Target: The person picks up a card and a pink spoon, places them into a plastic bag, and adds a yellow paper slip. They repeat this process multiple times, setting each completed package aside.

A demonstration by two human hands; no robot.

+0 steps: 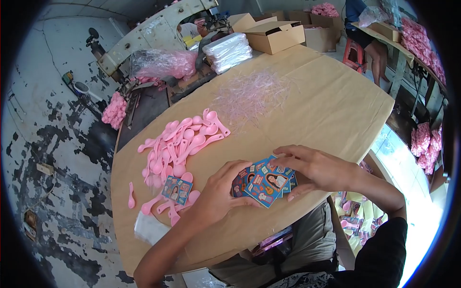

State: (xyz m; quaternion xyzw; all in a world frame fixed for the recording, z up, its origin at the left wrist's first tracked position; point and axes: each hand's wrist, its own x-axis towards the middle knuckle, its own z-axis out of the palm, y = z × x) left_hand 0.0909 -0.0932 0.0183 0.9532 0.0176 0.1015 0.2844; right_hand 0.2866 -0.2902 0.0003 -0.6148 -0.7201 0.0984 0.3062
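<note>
A stack of printed blue cards (pixel 269 185) is fanned unevenly between my hands, just above the front of the table. My left hand (pixel 218 192) is closed around the left side of the stack. On the right, my right hand (pixel 319 170) holds the upper and right edges between fingers and thumb. One more printed card (pixel 176 190) lies on the near end of a heap of pink plastic spoons (pixel 177 146). Beside my left forearm are clear plastic bags (pixel 150 226), lying flat. A single pink spoon (pixel 131 196) sits apart at the left.
Thin clear strips (pixel 252 98) are spread over the far part of the brown-covered table (pixel 331 101). Behind stand a wrapped plastic stack (pixel 227 52), a cardboard box (pixel 276 37) and a machine (pixel 149 36). A carton of packed spoons (pixel 357 218) is at my right. Another person (pixel 370 43) sits far right.
</note>
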